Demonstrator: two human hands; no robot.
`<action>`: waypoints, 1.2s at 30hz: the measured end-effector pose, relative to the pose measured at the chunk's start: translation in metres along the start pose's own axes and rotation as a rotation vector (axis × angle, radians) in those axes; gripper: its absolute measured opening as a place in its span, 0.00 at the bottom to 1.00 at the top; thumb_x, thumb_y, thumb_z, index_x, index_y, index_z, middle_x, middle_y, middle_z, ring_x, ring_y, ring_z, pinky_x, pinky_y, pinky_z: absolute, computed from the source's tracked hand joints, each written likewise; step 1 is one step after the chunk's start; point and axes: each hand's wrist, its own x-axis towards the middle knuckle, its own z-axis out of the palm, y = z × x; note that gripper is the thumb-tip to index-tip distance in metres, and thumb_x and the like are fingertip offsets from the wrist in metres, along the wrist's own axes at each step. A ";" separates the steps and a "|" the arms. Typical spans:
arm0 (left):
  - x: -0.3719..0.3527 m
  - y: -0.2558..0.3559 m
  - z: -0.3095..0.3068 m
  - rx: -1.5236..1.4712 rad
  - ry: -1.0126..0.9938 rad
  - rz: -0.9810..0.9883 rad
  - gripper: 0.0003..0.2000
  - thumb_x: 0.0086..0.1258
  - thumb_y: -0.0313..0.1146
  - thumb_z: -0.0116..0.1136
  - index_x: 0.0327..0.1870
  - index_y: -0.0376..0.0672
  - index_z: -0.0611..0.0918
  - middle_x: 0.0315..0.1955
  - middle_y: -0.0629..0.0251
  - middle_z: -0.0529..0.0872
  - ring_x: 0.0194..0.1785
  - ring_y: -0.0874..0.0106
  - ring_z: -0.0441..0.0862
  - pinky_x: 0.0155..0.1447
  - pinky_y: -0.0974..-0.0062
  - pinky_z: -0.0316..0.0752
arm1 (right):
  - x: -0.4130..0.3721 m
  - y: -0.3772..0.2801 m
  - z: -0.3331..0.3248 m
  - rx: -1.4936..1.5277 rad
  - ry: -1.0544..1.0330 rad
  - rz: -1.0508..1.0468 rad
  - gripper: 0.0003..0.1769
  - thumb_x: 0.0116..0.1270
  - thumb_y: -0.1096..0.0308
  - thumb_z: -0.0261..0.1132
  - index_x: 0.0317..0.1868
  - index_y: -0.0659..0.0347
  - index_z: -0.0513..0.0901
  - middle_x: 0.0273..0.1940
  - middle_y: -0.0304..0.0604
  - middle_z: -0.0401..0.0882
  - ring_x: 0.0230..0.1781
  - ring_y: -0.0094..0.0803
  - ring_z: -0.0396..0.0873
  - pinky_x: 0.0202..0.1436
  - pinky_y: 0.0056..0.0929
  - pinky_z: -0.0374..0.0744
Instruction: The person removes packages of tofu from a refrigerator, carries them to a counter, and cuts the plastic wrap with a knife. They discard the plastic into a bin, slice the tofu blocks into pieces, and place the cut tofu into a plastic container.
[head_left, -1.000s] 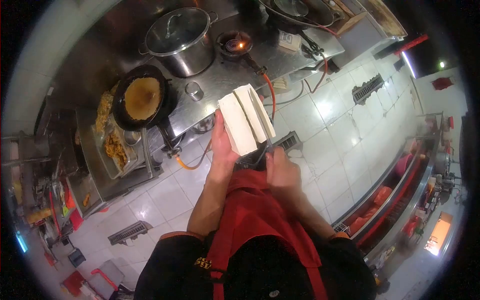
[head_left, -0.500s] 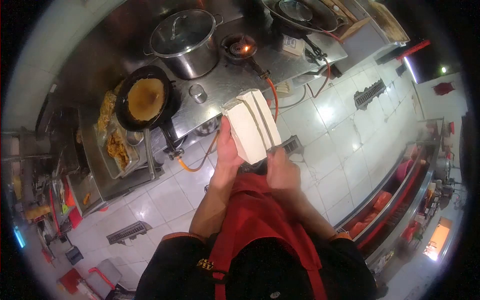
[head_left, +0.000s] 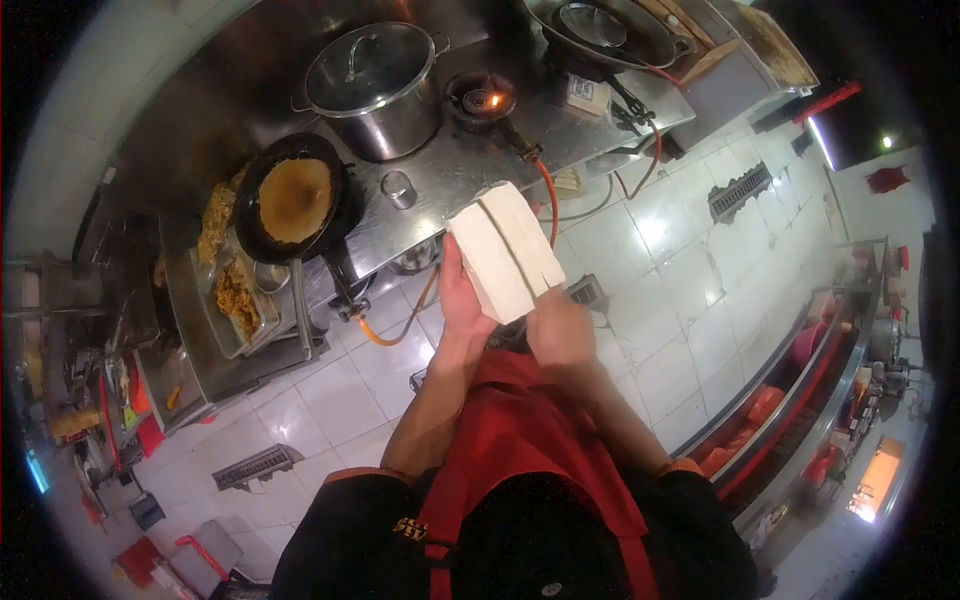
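Note:
A white block that looks like tofu (head_left: 490,262) lies across my left hand (head_left: 464,300), whose palm and fingers support it from the left and below. Long cuts run lengthwise through the block, parting it into slabs. My right hand (head_left: 560,328) is closed at the block's near right end, a little blurred. It grips what appears to be a thin knife, its blade mostly hidden in the dark slit between the slabs. Both hands are in front of the red apron, above the floor at the counter's edge.
On the steel counter (head_left: 440,185) stand a frying pan (head_left: 292,200) with a flat brown pancake, a lidded pot (head_left: 385,110), a small metal cup (head_left: 398,188) and a lit burner (head_left: 482,100). A tray of food (head_left: 240,300) sits left. An orange hose (head_left: 552,190) hangs from the counter.
The blade, seen as a grey strip between the slabs half a second ago, barely shows now. My right hand has shifted slightly left and up; the left still holds the block.

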 end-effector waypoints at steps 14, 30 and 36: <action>-0.008 0.013 -0.045 -0.237 -0.024 -0.025 0.33 0.77 0.60 0.33 0.70 0.41 0.67 0.65 0.53 0.73 0.65 0.55 0.74 0.69 0.55 0.69 | 0.000 0.002 -0.071 0.772 -0.156 -0.069 0.26 0.72 0.71 0.54 0.68 0.62 0.59 0.46 0.57 0.79 0.27 0.48 0.79 0.30 0.38 0.78; 0.005 0.014 -0.017 -0.198 0.137 -0.020 0.34 0.74 0.62 0.38 0.71 0.46 0.67 0.71 0.53 0.65 0.66 0.53 0.71 0.68 0.50 0.67 | -0.001 0.025 -0.045 1.825 -0.854 0.225 0.18 0.77 0.56 0.49 0.47 0.66 0.72 0.21 0.46 0.72 0.06 0.26 0.64 0.09 0.24 0.67; 0.005 0.019 -0.025 -0.118 0.012 0.051 0.30 0.75 0.58 0.41 0.71 0.50 0.69 0.74 0.54 0.59 0.66 0.55 0.72 0.71 0.50 0.64 | -0.040 -0.030 -0.053 0.495 -0.022 -0.184 0.08 0.73 0.68 0.55 0.42 0.65 0.68 0.26 0.57 0.78 0.25 0.56 0.80 0.25 0.51 0.76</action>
